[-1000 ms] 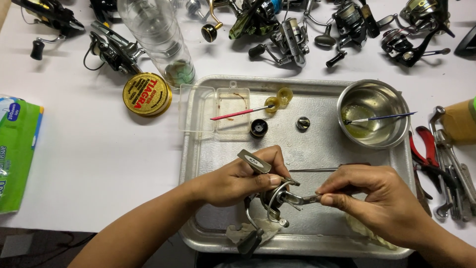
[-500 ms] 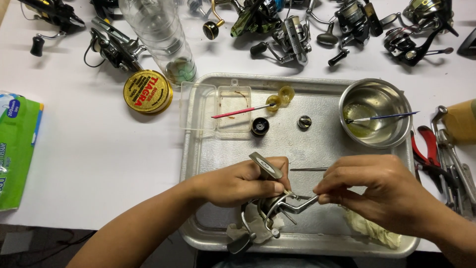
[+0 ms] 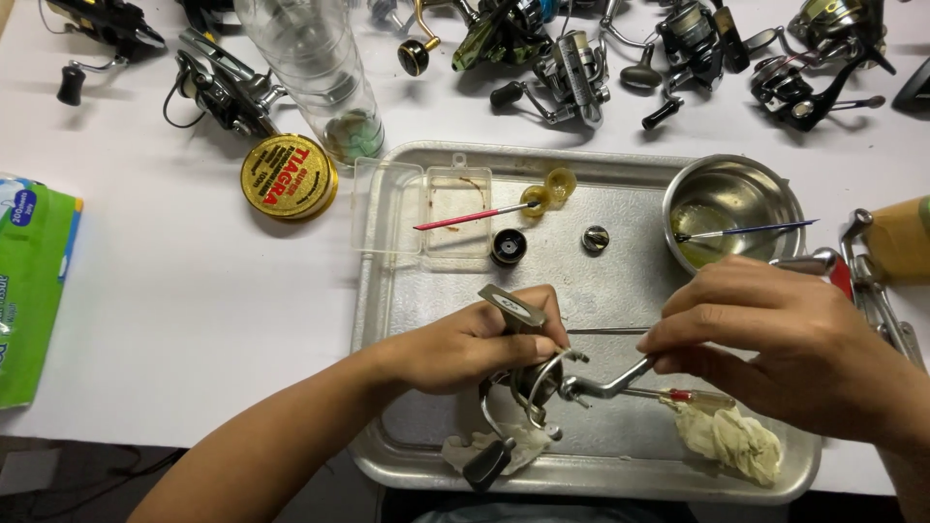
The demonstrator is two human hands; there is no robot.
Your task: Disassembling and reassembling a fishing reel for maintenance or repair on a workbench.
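Note:
My left hand grips a silver fishing reel by its foot and body, low over the metal tray. My right hand pinches the reel's crank handle arm on the right side. A crumpled cloth lies under the reel. A thin metal rod lies on the tray just behind the reel, and a small red-handled screwdriver rests under my right hand.
On the tray: a clear plastic box with a red brush, a black cap, a small metal part, a steel bowl with a brush, a greasy rag. Several reels line the far edge. A gold tin, plastic bottle, green packet, pliers at right.
My right hand has shifted up and right along the crank handle. The reel has turned slightly in my left hand, its foot now pointing further up.

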